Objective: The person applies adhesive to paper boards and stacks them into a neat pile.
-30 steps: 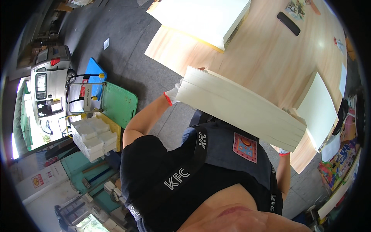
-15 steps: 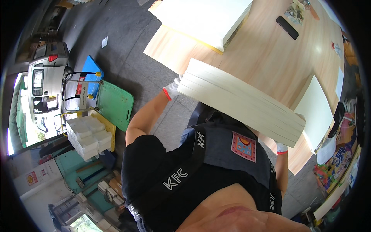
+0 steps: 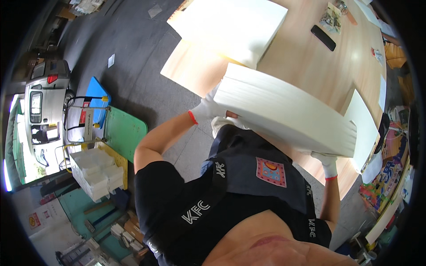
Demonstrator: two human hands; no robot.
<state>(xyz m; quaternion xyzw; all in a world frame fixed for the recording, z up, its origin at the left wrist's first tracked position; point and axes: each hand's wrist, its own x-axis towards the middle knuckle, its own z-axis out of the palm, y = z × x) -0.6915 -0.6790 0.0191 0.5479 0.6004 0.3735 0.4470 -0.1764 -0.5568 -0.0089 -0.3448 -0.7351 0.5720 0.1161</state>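
A thick stack of white paper sheets [image 3: 284, 111] is tilted on its long edge at the near side of the table, bowed along its length. My left hand [image 3: 212, 109], in a white glove with a red cuff, grips the stack's left end; its thumb shows bare at the lower edge. The right hand [image 3: 326, 163], gloved the same way, holds the lower right corner, with its fingers partly hidden beneath the paper. Under the stack's right end lies more white paper [image 3: 361, 126]. Beyond the left end, a broad pile of white sheets [image 3: 235, 26] rests on the table.
The wood-grain table [image 3: 301, 71] carries a black phone [image 3: 323, 37] and a printed card [image 3: 332, 18]. On the floor to the left stand a green platform cart [image 3: 126, 133], a blue cart [image 3: 96, 99] and stacked white blocks [image 3: 95, 170]. Farther off is a silver van [image 3: 46, 102].
The stack has gone from straight to bowed, its layers less distinct. My left hand has moved inward onto its left end. More of my right hand shows at the lower right corner.
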